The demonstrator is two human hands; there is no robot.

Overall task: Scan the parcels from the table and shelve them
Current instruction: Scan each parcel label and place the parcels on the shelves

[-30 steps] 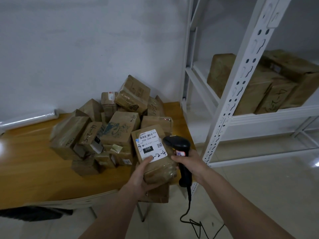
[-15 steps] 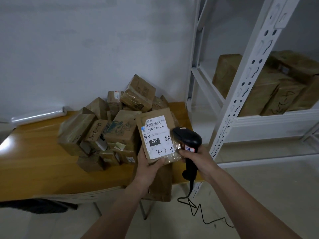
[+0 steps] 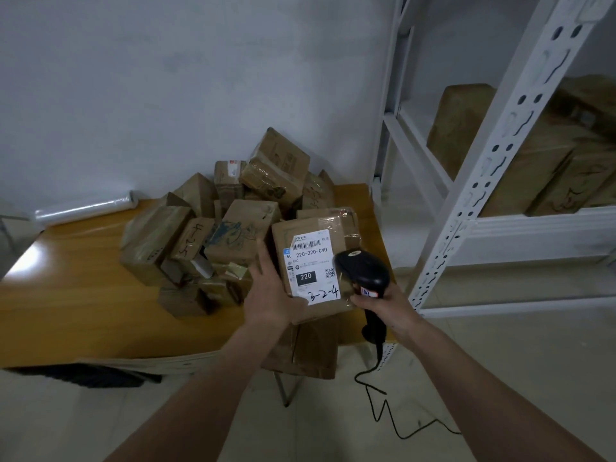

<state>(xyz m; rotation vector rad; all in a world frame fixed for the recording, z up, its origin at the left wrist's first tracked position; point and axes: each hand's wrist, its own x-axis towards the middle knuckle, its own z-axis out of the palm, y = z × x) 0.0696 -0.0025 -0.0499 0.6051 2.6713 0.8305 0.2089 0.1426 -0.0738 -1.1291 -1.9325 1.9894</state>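
Observation:
My left hand (image 3: 271, 291) holds a brown cardboard parcel (image 3: 316, 235) from below and the left, its white label facing me with "220-220-C40" printed and "3-2-4" handwritten. My right hand (image 3: 383, 303) grips the handle of a black barcode scanner (image 3: 363, 270), whose head lies over the label's right edge. Behind the parcel, a heap of several brown taped parcels (image 3: 233, 228) sits on the wooden table (image 3: 66, 308). The white metal shelf (image 3: 500, 225) stands at the right with large brown parcels (image 3: 533, 165) on it.
A roll of clear film (image 3: 86, 208) lies at the table's back left against the wall. The scanner's black cable (image 3: 383, 408) trails down to the tiled floor. A cardboard piece (image 3: 306, 355) hangs below the table's front edge. A dark object (image 3: 83, 375) lies under the table.
The parcel has been tilted up and turned so its label faces me squarely. The scanner has moved in over the label's right side. My view has shifted closer.

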